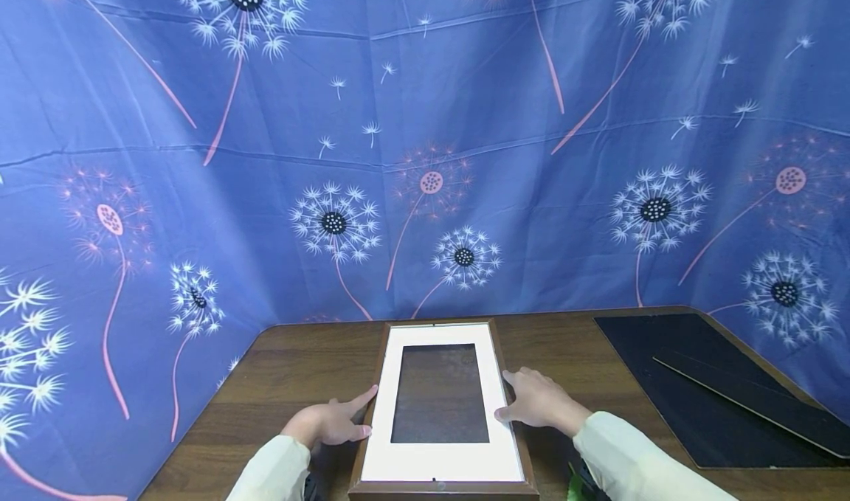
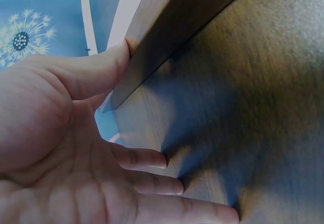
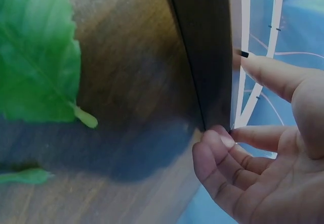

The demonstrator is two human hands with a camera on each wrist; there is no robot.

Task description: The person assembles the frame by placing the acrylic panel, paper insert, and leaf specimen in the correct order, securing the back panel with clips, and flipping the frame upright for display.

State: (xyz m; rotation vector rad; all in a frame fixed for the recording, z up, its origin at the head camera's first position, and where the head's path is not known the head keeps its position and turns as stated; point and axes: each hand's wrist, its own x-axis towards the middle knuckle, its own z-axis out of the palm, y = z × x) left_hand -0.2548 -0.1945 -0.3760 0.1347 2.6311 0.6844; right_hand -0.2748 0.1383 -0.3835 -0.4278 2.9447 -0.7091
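Observation:
A brown picture frame (image 1: 441, 489) lies on the wooden table in front of me, with a white mat (image 1: 441, 463) inside it. Dark wood grain shows through the mat's rectangular opening. At the frame's left side is my left hand (image 1: 332, 421), thumb and index finger touching its edge. Its other fingers stretch out to the tabletop in the left wrist view. My right hand (image 1: 538, 398) rests against the opposite side. In the right wrist view its thumb (image 3: 266, 72) is at the front edge, while the bent fingers (image 3: 217, 155) are low beside the frame.
On the right of the table (image 1: 312, 368) lies a black sheet (image 1: 651, 368), and a thin dark panel (image 1: 744, 398) with a pale edge is on it. A green leaf (image 3: 38, 47) is near my right wrist. Blue dandelion-patterned cloth (image 1: 425, 117) hangs behind.

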